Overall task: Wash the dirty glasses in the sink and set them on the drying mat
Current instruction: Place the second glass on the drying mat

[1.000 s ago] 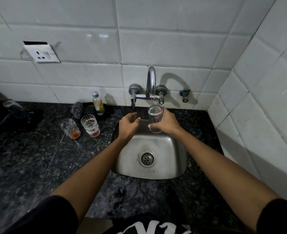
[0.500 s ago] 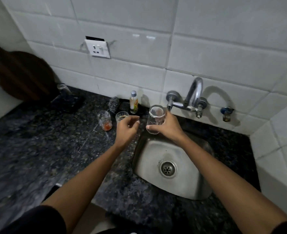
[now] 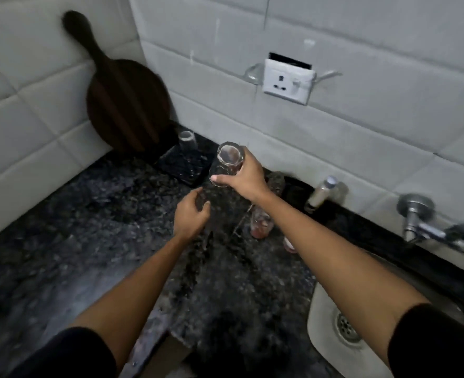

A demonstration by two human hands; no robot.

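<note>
The right hand (image 3: pixel 245 177), fingers wrapped around a clear washed drinking glass (image 3: pixel 226 166), is carrying it toward the dark ridged drying mat (image 3: pixel 183 166), where setting it down looks next, while the left hand (image 3: pixel 190 215) is hovering, loosely curled and empty.

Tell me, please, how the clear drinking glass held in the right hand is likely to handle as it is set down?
The clear drinking glass looks thin and rigid, so probably fragile against the dark speckled stone counter. Just washed, it may be slippery in the right hand. Tall and narrow, it could tip on the black drying mat.
</note>
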